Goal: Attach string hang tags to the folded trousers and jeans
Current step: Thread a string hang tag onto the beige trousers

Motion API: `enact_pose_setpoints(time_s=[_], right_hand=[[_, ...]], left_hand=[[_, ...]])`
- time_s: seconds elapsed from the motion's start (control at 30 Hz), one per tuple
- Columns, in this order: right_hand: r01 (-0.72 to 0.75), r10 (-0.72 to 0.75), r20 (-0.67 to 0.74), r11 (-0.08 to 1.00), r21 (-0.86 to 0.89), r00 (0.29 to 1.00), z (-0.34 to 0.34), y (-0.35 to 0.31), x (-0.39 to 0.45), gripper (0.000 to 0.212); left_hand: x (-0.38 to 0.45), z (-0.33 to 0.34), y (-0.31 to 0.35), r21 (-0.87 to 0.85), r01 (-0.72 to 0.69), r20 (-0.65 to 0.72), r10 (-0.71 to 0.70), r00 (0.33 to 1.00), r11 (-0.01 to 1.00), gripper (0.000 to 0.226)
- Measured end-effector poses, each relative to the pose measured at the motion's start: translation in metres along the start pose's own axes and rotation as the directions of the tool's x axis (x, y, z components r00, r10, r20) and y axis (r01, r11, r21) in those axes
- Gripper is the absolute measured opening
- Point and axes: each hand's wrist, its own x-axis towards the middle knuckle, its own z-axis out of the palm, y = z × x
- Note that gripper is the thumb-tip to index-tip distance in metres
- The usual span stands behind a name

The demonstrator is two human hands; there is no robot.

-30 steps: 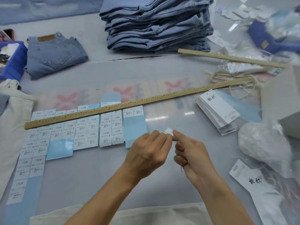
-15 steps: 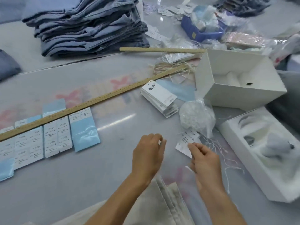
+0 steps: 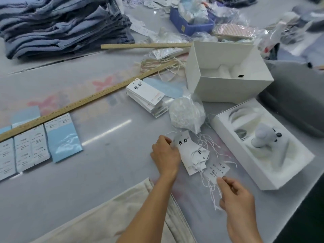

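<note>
My left hand (image 3: pixel 165 155) grips the edge of a white hang tag (image 3: pixel 188 151) with black brush lettering, lying on the table. My right hand (image 3: pixel 235 195) pinches a small white size sticker (image 3: pixel 217 171) printed "1103#", just right of that tag. Loose white strings (image 3: pixel 210 186) lie under and around both. Cream folded trousers (image 3: pixel 112 214) lie at the near edge under my left forearm. A stack of more hang tags (image 3: pixel 147 95) sits further back, beside a clear bag of white strings (image 3: pixel 186 114). A pile of blue folded jeans (image 3: pixel 59 27) fills the far left.
Sticker sheets on blue backing (image 3: pixel 61 137) lie at left under a long wooden ruler (image 3: pixel 87 100). An open white box (image 3: pixel 228 72) and a white tray holding a small device (image 3: pixel 263 142) stand at right. A second ruler (image 3: pixel 145 45), raffia strands and a blue bin (image 3: pixel 191 23) lie behind.
The view has swung right. My hands moved from the sticker sheets to the strings; my left hand now grips a hang tag and my right holds the sticker beside it.
</note>
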Motion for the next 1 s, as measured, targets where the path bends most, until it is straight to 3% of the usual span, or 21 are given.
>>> enact_pose_setpoints(time_s=[0.07, 0.13, 0.47, 0.7, 0.8, 0.87, 0.93, 1.0], right_hand=[[-0.001, 0.001, 0.015, 1.000, -0.004, 1.000, -0.002, 0.004, -0.001, 0.013], [-0.004, 0.004, 0.033, 1.000, -0.006, 0.999, -0.002, 0.006, -0.001, 0.013], [0.005, -0.005, 0.095, 1.000, -0.003, 0.995, -0.006, 0.005, -0.003, 0.011], [-0.030, 0.029, 0.093, 1.000, 0.008, 0.995, -0.009, 0.006, -0.004, 0.008], [-0.024, 0.023, 0.081, 1.000, 0.009, 0.996, -0.011, 0.006, -0.004, 0.007], [-0.018, 0.017, 0.077, 1.000, 0.009, 0.997, -0.013, 0.006, -0.004, 0.008], [-0.018, 0.018, 0.079, 1.000, 0.003, 0.997, -0.015, 0.006, -0.004, 0.009], [-0.023, 0.023, 0.083, 1.000, 0.002, 0.996, -0.016, 0.006, -0.005, 0.009]], left_hand=[[-0.003, -0.002, 0.000, -0.246, -0.040, 0.009, 0.044, 0.999, 0.968, 0.012], [-0.005, -0.003, 0.001, -0.342, -0.026, 0.025, 0.037, 0.999, 0.939, 0.012], [0.000, -0.004, -0.004, -0.356, -0.012, 0.022, 0.021, 1.000, 0.934, 0.012], [0.005, -0.002, -0.006, -0.259, -0.003, 0.051, 0.017, 0.999, 0.966, 0.005], [0.010, 0.001, -0.005, -0.100, -0.053, 0.083, 0.062, 0.995, 0.994, 0.043], [0.015, 0.004, -0.002, 0.161, -0.169, 0.120, 0.151, 0.981, 0.972, 0.067], [0.018, 0.008, -0.001, 0.326, -0.299, 0.187, 0.249, 0.950, 0.897, 0.071], [0.023, 0.010, -0.001, 0.308, -0.323, 0.217, 0.265, 0.940, 0.895, 0.064]])
